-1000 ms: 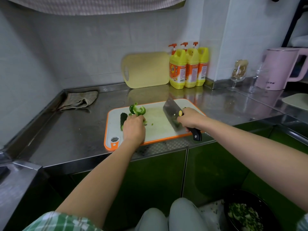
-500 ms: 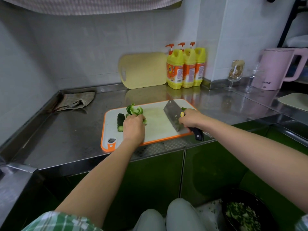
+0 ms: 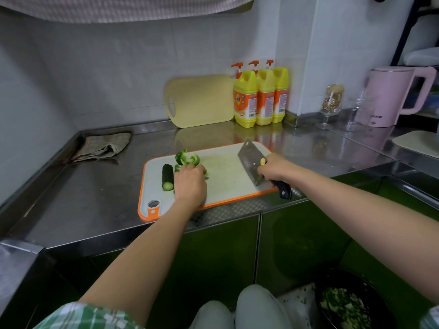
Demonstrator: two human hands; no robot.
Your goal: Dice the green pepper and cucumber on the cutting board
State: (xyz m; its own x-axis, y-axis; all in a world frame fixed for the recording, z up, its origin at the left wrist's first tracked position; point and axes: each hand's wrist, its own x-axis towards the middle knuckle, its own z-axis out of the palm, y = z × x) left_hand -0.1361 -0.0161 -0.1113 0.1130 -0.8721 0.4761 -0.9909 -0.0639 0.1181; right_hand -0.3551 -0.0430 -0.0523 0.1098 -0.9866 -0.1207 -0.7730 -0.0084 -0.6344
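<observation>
Head view, only cam. Cutting board, white w/ orange rim, on steel counter near front edge. Left hand palm-down on board's left half, fingers curled over green pepper; pieces under the hand hidden, curled strips show past knuckles at 12 o'clock. Grasping or just pressing, can't tell. Cucumber stub lies just beside hand at 9 o'clock, cut end toward camera, apart from hand or touching — unclear. Right hand clenched on cleaver at board's right side; black handle end pokes out past board edge at 5 o'clock, blade angled up-left, edge contact w/ board not clear. Bowl at bottom right, cut off by frame, chopped greens blurry.
</observation>
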